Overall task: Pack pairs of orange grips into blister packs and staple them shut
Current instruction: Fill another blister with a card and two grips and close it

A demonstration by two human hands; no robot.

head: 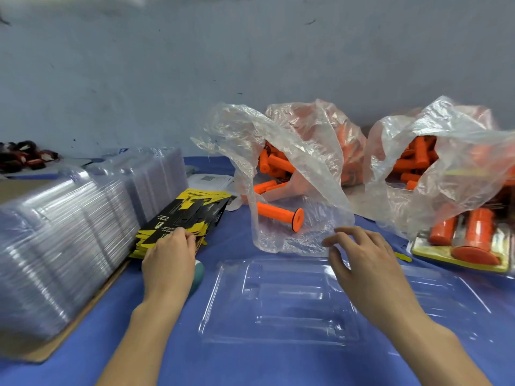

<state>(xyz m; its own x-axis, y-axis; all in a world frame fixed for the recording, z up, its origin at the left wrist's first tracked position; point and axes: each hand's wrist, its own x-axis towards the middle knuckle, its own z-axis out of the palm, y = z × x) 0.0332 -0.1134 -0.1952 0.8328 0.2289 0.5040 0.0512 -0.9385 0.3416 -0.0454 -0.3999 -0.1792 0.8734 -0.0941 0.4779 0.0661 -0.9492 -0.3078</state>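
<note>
The right grip [359, 257] is held released above the far edge of the open blister pack [278, 299], with fingers loosely spread and nothing grasped. The pack is laid flat on the blue desk [250, 366]. The loose orange handle [276, 213] is found just beyond this grip and to its left, in the mouth of the clear bag [292, 151]. Its long axis is laid across the desk and its flanged end is turned toward the right grip, which is judged the nearer of the two. The left grip [170, 254] is set on the stack of yellow-and-black cards [192, 210]; whether a card is pinched cannot be told. The handle is seen as a bright-orange tube with a round, dark-rimmed flange, and bag film is draped just in front of it.
</note>
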